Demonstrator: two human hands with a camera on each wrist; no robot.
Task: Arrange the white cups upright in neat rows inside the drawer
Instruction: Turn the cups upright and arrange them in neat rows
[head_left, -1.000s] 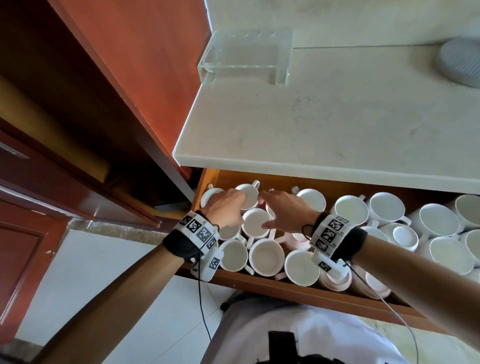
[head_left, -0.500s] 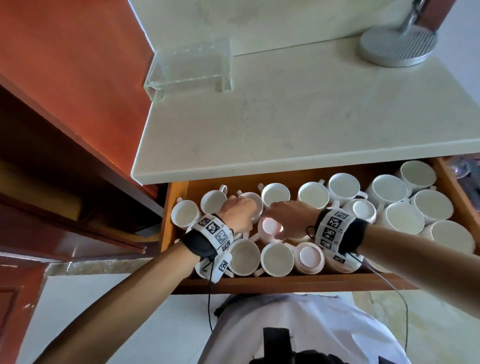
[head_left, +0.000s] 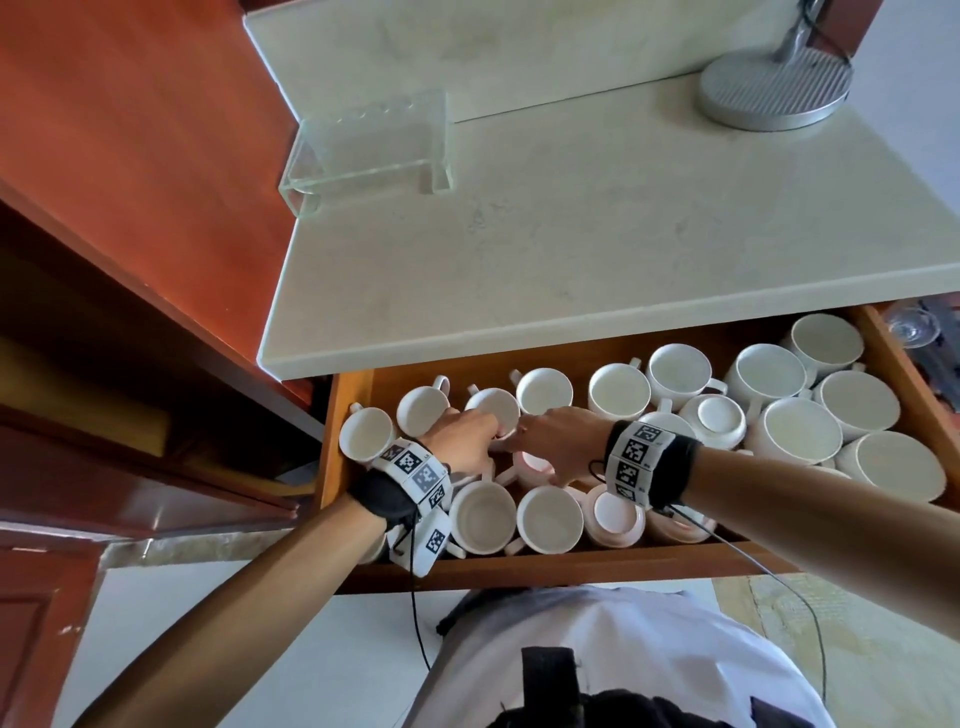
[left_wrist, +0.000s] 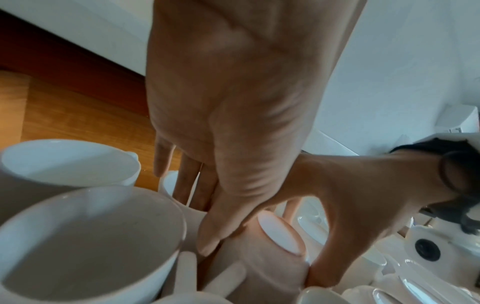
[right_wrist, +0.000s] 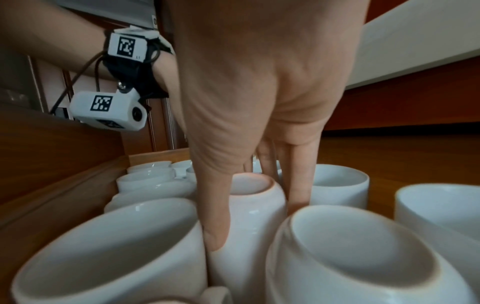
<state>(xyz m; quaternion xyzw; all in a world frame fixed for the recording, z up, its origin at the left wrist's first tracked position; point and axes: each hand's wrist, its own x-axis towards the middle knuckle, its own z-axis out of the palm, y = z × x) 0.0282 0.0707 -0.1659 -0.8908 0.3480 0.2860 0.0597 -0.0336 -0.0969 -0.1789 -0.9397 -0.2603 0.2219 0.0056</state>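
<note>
The open wooden drawer (head_left: 519, 566) holds many white cups, most upright and some bottom-up. My right hand (head_left: 556, 441) (right_wrist: 257, 205) grips an upside-down cup (head_left: 532, 462) (right_wrist: 249, 236) (left_wrist: 272, 246) in the left-middle, thumb on one side and fingers on the other. Right beside it, my left hand (head_left: 467, 436) (left_wrist: 200, 218) pinches the rim of an upright cup (head_left: 493, 408) (left_wrist: 192, 211), fingers reaching inside and thumb outside the wall. That thumb also touches the upside-down cup. Further bottom-up cups (head_left: 615, 514) (head_left: 719, 415) stand to the right.
A pale stone countertop (head_left: 571, 234) overhangs the drawer's back, carrying a clear acrylic stand (head_left: 363, 140) and a grey round lamp base (head_left: 774, 88). Red-brown cabinet fronts (head_left: 130, 156) stand to the left. A neighbouring compartment with glassware (head_left: 911, 327) lies at the far right.
The head view has swung so the whole drawer shows. Both hands stay together at the left-middle cups, and the right hand has settled lower round the upside-down cup.
</note>
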